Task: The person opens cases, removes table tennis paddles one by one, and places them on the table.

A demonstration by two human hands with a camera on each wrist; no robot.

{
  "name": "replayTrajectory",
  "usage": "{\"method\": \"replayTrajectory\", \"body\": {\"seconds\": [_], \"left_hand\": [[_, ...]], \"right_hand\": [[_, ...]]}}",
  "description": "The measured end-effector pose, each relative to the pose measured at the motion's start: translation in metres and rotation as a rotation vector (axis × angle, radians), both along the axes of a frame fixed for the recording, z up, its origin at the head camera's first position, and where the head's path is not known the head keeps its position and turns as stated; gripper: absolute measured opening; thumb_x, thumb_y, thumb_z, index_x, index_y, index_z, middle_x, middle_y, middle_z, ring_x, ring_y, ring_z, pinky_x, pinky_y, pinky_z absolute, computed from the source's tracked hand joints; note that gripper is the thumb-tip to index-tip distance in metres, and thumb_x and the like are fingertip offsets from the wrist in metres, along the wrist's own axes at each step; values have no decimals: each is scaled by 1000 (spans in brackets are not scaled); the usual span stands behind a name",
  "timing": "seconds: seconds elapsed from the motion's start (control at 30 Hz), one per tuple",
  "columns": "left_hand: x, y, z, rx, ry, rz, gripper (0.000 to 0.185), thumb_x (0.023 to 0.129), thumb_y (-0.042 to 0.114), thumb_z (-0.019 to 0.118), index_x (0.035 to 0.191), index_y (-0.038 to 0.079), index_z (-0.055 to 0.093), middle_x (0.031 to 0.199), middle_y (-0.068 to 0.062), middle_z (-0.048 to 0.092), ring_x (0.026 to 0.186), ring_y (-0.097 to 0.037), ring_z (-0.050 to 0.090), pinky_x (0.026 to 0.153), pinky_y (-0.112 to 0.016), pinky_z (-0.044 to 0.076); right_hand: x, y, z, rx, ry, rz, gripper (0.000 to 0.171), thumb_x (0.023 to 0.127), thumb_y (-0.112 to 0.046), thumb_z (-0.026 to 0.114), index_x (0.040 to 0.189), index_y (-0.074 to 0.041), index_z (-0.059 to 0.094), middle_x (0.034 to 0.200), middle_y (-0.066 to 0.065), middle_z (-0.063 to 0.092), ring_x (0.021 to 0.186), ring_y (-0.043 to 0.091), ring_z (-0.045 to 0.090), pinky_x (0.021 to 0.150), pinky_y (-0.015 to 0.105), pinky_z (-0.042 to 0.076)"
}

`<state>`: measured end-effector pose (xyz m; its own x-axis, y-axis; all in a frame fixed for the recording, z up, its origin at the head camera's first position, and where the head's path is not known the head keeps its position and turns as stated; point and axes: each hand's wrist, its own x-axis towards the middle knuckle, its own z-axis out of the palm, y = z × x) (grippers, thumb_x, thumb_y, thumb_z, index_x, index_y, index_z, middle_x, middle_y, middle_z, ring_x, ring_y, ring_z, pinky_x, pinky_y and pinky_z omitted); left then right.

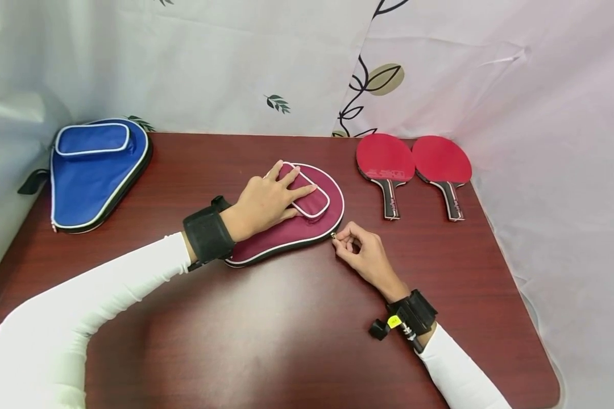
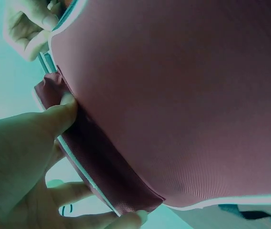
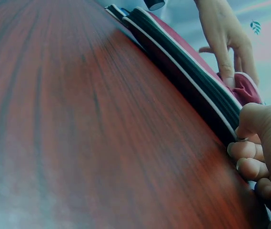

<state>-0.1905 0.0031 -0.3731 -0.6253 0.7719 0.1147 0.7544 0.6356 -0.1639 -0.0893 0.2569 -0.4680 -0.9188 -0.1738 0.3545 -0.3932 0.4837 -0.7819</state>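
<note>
A maroon paddle case (image 1: 286,230) with white piping lies on the table, its raised small pocket (image 1: 312,200) facing up. Over that pocket my left hand (image 1: 263,204) presses down with fingers spread. In the left wrist view, the thumb (image 2: 61,114) of that hand lies along one side of the pocket and other fingers reach its far side. At the case's right edge, my right hand (image 1: 360,250) pinches the zipper pull (image 1: 332,234) between thumb and index finger. The right wrist view shows the dark zipper band (image 3: 187,78) along the case's side, leading to those fingertips.
A blue paddle case (image 1: 94,182) lies at the back left. Toward the back right are two red table tennis paddles, the left paddle (image 1: 386,159) close beside the right paddle (image 1: 442,162), handles toward me. A patterned white curtain (image 1: 210,68) borders the brown table (image 1: 266,341).
</note>
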Motion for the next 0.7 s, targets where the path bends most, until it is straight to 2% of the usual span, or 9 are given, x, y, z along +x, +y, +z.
{"method": "replayTrajectory", "body": {"seconds": [0.23, 0.43, 0.7], "left_hand": [[1, 3, -3, -10, 79, 10, 58, 94, 54, 66, 147, 31, 56, 144, -18, 57, 130, -47, 53, 57, -44, 57], [4, 5, -3, -18, 85, 34, 57, 95, 54, 65, 145, 29, 58, 139, -22, 59, 125, -49, 56, 59, -45, 58], [8, 8, -2, -24, 94, 75, 58, 95, 55, 63, 145, 26, 58, 139, -24, 59, 123, -50, 58, 60, -46, 58]], "right_hand": [[-1, 0, -3, -21, 22, 12, 10, 91, -8, 74, 89, -14, 67, 68, -4, 57, 62, 10, 52, 52, 24, 40], [-2, 0, -3, -31, 31, 16, 11, 90, -6, 75, 89, -13, 67, 69, -3, 58, 62, 11, 52, 53, 27, 41], [4, -9, 14, -23, 52, 4, 12, 86, 9, 73, 87, -1, 66, 66, 6, 57, 59, 19, 50, 50, 33, 39]]}}
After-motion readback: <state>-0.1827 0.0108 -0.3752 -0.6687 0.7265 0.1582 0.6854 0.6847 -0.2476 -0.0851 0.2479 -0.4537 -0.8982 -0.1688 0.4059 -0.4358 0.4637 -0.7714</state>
